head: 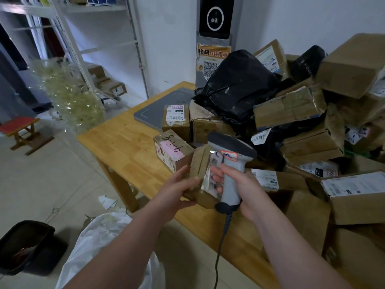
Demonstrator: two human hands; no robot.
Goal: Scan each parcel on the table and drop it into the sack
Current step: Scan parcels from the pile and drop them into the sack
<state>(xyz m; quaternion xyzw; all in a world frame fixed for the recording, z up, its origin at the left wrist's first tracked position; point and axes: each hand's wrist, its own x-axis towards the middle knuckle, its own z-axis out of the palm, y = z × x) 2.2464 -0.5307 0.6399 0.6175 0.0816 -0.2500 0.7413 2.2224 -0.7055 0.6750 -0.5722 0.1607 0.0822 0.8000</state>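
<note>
My left hand (177,189) grips a small brown taped parcel (201,163) by its left side, above the front edge of the wooden table (123,147). Its white label faces right, towards the scanner. My right hand (241,186) holds the handle of a grey barcode scanner (231,161), whose head points at that label; a bright spot shows on the parcel. The scanner's cable hangs down below the hand. A white plastic sack (100,238) lies open on the floor at the lower left, partly behind my left forearm.
Several cardboard boxes and black bags (235,88) are heaped over the right of the table. A small box with a pink label (170,152) stands near the held parcel. A grey pad (158,109) lies at the back. A black bin (25,245) and red stool (20,128) stand on the floor.
</note>
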